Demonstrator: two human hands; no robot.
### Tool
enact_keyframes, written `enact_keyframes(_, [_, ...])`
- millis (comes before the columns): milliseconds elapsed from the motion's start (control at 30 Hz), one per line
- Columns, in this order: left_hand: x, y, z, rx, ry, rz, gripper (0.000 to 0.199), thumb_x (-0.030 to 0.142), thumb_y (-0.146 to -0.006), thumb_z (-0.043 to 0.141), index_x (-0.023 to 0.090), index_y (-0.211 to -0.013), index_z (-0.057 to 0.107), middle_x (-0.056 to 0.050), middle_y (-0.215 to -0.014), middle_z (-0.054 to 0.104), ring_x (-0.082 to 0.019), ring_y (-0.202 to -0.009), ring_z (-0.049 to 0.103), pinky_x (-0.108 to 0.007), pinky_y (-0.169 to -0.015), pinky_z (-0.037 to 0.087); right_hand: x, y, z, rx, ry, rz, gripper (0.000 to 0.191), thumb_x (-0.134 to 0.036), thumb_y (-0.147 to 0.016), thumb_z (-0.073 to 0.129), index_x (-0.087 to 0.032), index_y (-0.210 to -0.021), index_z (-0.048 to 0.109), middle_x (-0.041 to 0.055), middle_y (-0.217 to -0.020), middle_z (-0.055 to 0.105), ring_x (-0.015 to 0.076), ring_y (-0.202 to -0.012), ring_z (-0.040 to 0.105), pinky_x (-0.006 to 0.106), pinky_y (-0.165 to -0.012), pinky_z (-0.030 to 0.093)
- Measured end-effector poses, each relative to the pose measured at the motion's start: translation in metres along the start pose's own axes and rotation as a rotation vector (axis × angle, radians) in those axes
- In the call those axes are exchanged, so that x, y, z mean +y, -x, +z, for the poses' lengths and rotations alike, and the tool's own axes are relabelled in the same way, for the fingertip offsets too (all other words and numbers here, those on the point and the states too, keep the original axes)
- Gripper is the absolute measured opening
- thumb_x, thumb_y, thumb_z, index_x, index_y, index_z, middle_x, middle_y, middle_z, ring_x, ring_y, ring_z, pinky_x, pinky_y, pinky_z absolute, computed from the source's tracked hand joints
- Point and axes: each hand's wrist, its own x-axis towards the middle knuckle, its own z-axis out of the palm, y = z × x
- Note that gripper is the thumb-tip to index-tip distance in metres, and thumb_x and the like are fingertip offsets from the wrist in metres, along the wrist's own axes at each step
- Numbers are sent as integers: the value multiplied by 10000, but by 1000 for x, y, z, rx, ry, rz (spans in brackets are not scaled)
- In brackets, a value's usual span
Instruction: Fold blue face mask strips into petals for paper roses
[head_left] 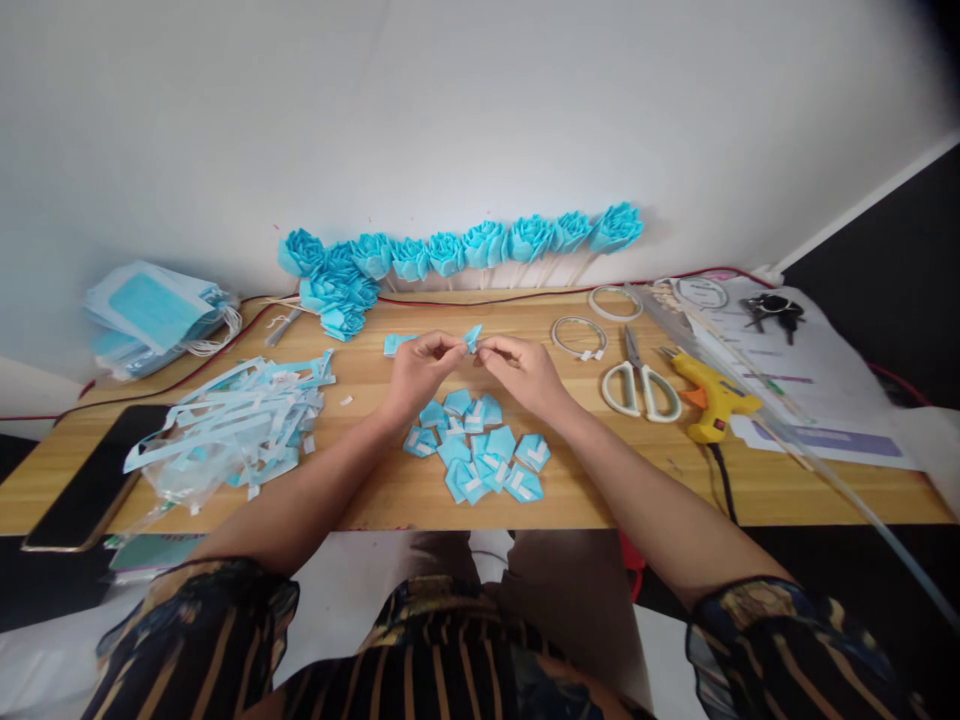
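Between the fingertips of my two hands is a small folded blue piece (472, 338), its pointed tip sticking up. My left hand (426, 368) pinches it from the left, and my right hand (523, 368) pinches it from the right. Just below the hands lies a loose group of folded blue petals (480, 450), several with white strips of tape on them. A flat blue piece (397, 345) rests on the table beside my left hand, partly covered by it.
Blue flowers (484, 245) on sticks lean along the wall. Left are face masks (161, 305), cut strips (240, 420) and a phone (97, 478). Right are tape rolls (556, 335), scissors (637, 385), a yellow glue gun (712, 400) and keys (776, 310). A cable runs along the back.
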Motion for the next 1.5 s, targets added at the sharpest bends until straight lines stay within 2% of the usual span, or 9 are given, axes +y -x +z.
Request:
enact_keyframes(167, [1,-4,-5,35,135,-47,222,322,-733,693,172,-596,602,23,-592,519,-104,-620,444,-249,-642,363,1,-3,-5,144,-97,67,208,-316,-832,529,-188,-717,645,9,-716,663,151,-722,610,276,-711,459])
enact_keyframes(233, [-1,-5,-6,13,179,-53,267,325,-751,682,172,-569,561,26,-574,477,-101,-615,425,-253,-652,353,2,-5,-6,204,-147,111,186,-341,-822,558,-191,-774,657,1,-710,648,151,-730,601,282,-720,467])
enact_keyframes(367, [-4,-4,-4,-29,226,-85,272,340,-754,685,171,-584,557,25,-568,469,-100,-597,402,-264,-647,339,6,-7,-4,111,-303,155,331,-405,-798,629,-204,-1057,676,22,-916,712,166,-861,635,311,-818,491])
enact_keyframes(467, [-3,-3,-2,-56,226,-80,302,356,-757,687,171,-568,542,24,-566,462,-98,-592,393,-267,-644,336,8,-7,-1,38,-361,146,310,-402,-774,662,-196,-1005,680,36,-978,718,177,-925,643,323,-872,488])
enact_keyframes(667, [-2,-3,-2,-6,177,-80,286,366,-739,696,180,-573,555,26,-558,462,-101,-591,402,-262,-626,348,4,-5,-2,242,-166,96,161,-352,-809,594,-192,-796,606,-1,-755,644,137,-717,579,273,-706,457])
enact_keyframes(767, [-2,-3,-1,22,135,-86,260,383,-714,718,184,-606,590,28,-567,480,-101,-585,405,-258,-602,351,-2,-2,-2,195,-44,38,188,-325,-841,545,-193,-721,606,-4,-698,630,137,-682,562,270,-688,444])
enact_keyframes(900, [-2,-1,1,0,131,-67,223,386,-683,756,184,-664,666,29,-582,538,-95,-574,414,-253,-590,356,-3,0,2,118,14,-13,157,-280,-828,553,-193,-831,684,19,-809,708,156,-761,621,278,-752,469])
enact_keyframes(1233, [-2,0,3,-26,123,-30,216,386,-676,783,181,-685,717,9,-649,644,-103,-611,493,-254,-641,424,0,-1,3,117,5,3,161,-324,-806,594,-184,-802,675,17,-757,695,151,-711,614,272,-717,473])
enact_keyframes(1500, [0,0,2,-22,96,-33,231,406,-669,779,187,-672,707,2,-641,631,-110,-606,476,-261,-608,395,1,-1,2,114,8,-3,175,-315,-814,573,-183,-792,685,17,-744,689,154,-704,612,276,-716,461])
